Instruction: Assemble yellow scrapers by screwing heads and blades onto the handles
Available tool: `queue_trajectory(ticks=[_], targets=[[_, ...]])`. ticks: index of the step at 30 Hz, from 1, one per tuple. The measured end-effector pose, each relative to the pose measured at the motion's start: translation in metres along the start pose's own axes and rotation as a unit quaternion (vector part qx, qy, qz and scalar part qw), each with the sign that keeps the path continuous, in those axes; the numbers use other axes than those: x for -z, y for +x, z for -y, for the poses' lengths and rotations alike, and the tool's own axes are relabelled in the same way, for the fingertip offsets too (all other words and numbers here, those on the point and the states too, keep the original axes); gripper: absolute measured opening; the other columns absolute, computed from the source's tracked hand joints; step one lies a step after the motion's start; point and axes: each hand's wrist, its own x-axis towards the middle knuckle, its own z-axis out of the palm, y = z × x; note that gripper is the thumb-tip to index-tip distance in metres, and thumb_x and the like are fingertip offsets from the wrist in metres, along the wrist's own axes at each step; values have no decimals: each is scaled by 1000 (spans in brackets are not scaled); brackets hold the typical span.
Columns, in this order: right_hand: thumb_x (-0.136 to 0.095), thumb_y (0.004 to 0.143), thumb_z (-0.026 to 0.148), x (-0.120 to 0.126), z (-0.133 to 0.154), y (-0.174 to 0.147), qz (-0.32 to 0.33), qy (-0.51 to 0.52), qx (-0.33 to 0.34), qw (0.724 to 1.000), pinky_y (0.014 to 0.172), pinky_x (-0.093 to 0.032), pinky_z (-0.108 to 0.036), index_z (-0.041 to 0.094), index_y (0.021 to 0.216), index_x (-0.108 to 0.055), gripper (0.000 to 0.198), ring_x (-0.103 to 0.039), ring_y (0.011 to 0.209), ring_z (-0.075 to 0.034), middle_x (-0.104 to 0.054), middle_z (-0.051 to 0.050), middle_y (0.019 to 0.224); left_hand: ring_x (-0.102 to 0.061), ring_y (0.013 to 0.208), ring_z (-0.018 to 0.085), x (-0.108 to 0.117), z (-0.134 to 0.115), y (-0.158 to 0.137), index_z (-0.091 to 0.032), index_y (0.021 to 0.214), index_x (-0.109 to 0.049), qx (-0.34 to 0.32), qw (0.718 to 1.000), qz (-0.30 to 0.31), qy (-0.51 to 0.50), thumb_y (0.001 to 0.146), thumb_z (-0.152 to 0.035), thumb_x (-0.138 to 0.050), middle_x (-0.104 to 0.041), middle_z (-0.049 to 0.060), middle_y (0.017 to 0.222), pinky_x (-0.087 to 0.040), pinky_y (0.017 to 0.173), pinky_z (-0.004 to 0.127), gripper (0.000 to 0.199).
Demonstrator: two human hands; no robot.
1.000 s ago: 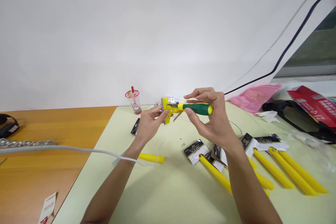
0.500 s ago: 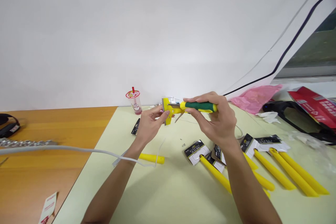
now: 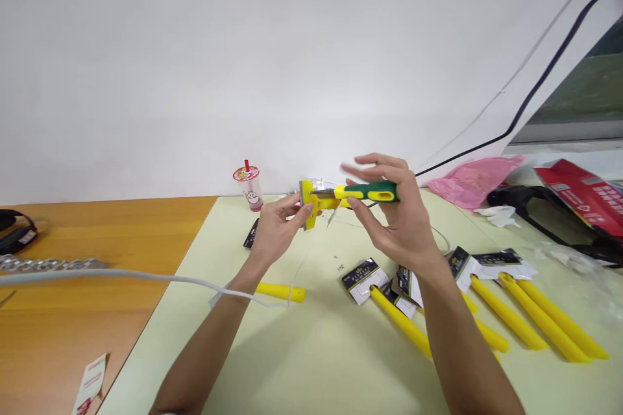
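My left hand (image 3: 280,227) pinches a yellow scraper head (image 3: 308,207) with a metal blade along its left edge, held above the table. A screwdriver (image 3: 370,192) with a green and yellow handle lies level, its shaft reaching over the scraper head. Its handle end sits in my right hand (image 3: 403,214), with the thumb under it and the upper fingers raised off it, slightly blurred. Just where the screwdriver's tip touches is too small to make out. A thin pale piece (image 3: 333,215) hangs below the shaft.
Several yellow handles (image 3: 506,314) with black-and-white cards lie at the right; another yellow handle (image 3: 282,292) is beside my left forearm. A lidded cup (image 3: 250,188) stands by the wall. A grey cable (image 3: 146,276) crosses in front. A pink bag (image 3: 474,181) lies at the back right.
My right fingers have lifted and spread from the screwdriver handle, which has turned to show its yellow-rimmed slot. My left hand and the scraper head have hardly moved.
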Motion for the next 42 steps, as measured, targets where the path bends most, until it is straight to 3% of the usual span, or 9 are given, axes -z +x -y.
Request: queue_trajectory(ticks=[3, 8, 12, 17, 21, 26, 35, 39, 42], targets=[[-83, 101, 28, 0, 1, -1, -37, -39, 16, 998, 96, -71, -50, 29, 121, -66, 26, -79, 106, -28, -74, -6, 109, -81, 103, 31, 1, 1, 1, -19, 122, -87, 6, 1000, 1, -8, 90, -52, -87, -83, 10, 120, -65, 83, 36, 46], [-77, 105, 24, 0, 3, -1, 26, 34, -13, 999, 102, -69, -51, 29, 135, -60, 34, -74, 129, -29, -71, -10, 134, -81, 100, 31, 3, 6, 2, -20, 126, -86, 2, 1000, 3, 0, 91, -52, -86, -84, 10, 119, -66, 79, 35, 48], [-80, 102, 20, -2, -1, -1, -3, 6, 47, 999, 89, -69, -47, 29, 120, -67, 24, -81, 107, -28, -78, -6, 111, -80, 100, 29, 2, 6, 3, -20, 131, -85, -6, 1000, 9, -18, 90, -53, -86, -83, 8, 123, -69, 85, 39, 52], [-87, 97, 19, -3, -3, 0, -24, -48, 70, 996, 75, -64, -42, 28, 120, -69, 31, -80, 94, -27, -80, -6, 106, -80, 93, 26, 3, 7, 4, -20, 132, -85, 17, 999, 24, -21, 87, -56, -88, -84, 6, 117, -71, 88, 44, 58], [-83, 100, 17, 0, 2, 1, 9, -70, 68, 995, 81, -64, -41, 28, 123, -70, 29, -78, 97, -25, -80, -6, 109, -81, 96, 28, 5, 13, 7, -18, 130, -85, 21, 999, 36, 6, 90, -57, -85, -84, 7, 117, -70, 93, 44, 56], [-72, 106, 11, -5, 8, -3, 74, -33, 96, 992, 97, -66, -40, 30, 141, -62, 41, -79, 116, -25, -80, -7, 124, -82, 97, 29, 6, 15, 12, -14, 119, -87, 9, 999, 33, 1, 90, -59, -84, -86, 10, 111, -69, 91, 40, 53], [-75, 99, 0, -19, 14, -5, 45, -1, 145, 988, 100, -69, -40, 26, 134, -64, 45, -81, 116, -23, -82, -7, 118, -84, 103, 31, 13, -11, 3, -17, 115, -89, -14, 996, -26, 90, 92, -49, -84, -87, 10, 112, -69, 87, 36, 40], [-69, 97, -5, -25, 20, -10, 46, 2, 227, 973, 102, -71, -48, 23, 131, -65, 44, -80, 120, -27, -82, -10, 118, -83, 97, 27, 24, -14, -1, -19, 108, -89, -68, 980, -72, 173, 95, -41, -79, -87, 5, 103, -66, 82, 30, 28], [-69, 95, -4, -22, 35, -12, 23, -26, 293, 955, 104, -69, -55, 25, 120, -69, 38, -78, 124, -30, -82, -7, 112, -82, 87, 24, 39, -6, 7, -19, 95, -88, -67, 972, -96, 203, 93, -43, -80, -84, 2, 88, -65, 75, 27, 26]])
